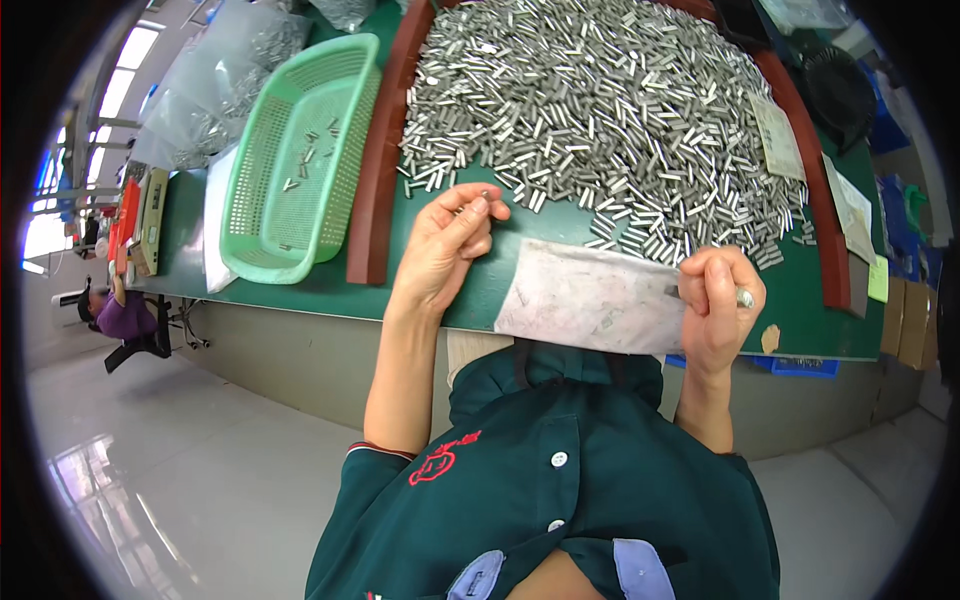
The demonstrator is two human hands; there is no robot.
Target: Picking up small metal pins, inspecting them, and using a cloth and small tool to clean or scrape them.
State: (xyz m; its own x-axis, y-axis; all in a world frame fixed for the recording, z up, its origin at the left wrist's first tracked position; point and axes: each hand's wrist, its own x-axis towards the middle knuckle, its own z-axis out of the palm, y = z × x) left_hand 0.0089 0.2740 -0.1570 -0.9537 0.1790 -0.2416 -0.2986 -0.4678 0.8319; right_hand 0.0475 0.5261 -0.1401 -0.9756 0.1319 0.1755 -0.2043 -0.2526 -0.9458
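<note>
Most of the work looks undone: a huge heap of small metal pins (610, 110) fills the upper centre of the frame, while the green basket (262, 255) at upper left holds only a scattering. The left hand (445, 245), at centre, pinches one pin in its fingertips; the right hand (718, 305), at centre right, is clenched around another pin above a grey cloth (590, 300).

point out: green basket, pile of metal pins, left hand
green basket (262, 205), head view, on its mesh floor.
pin pile (600, 110), head view, on the middle of the heap.
left hand (445, 250), head view, on the back of the hand.
</note>
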